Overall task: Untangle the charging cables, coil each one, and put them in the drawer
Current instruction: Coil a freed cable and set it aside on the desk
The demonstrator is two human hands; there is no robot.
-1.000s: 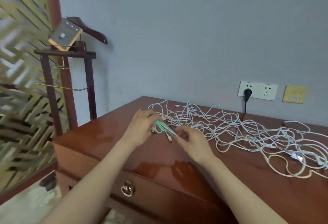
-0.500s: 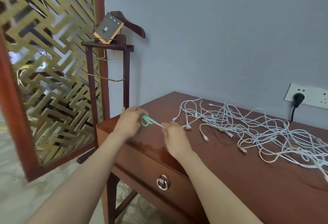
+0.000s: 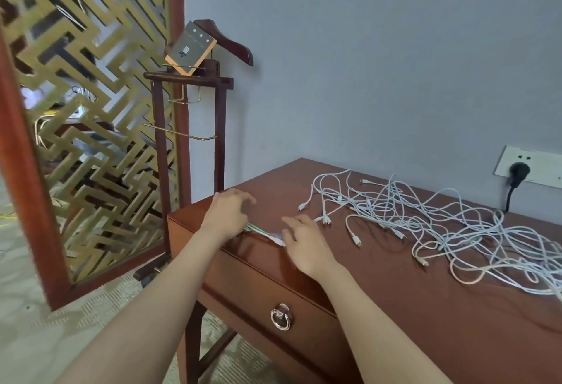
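Grey wall stands behind a brown wooden desk, which has one drawer in its front. The drawer is closed and carries a metal ring handle.

Both forearms reach from the lower edge of the view toward the near left corner of the desk. The left hand is palm down, just above the desk top, with its fingers spread and only a little bent, pointing away from the person. It grips nothing. The green cable comes out from under this hand and lies flat on the desk close to the front edge. It runs to the right, toward the right hand.

The right hand is also palm down, with its fingers loose and almost straight, pointing to the left. Its thumb is just beside the pale end of the green cable. I cannot tell if it touches it, but the hand does not close around anything.

The white cables lie in a loose tangle on the right part of the desk, apart from both hands. A black plug sits in the wall socket behind them. Left of the desk stand a dark wooden valet stand and a gold lattice screen.
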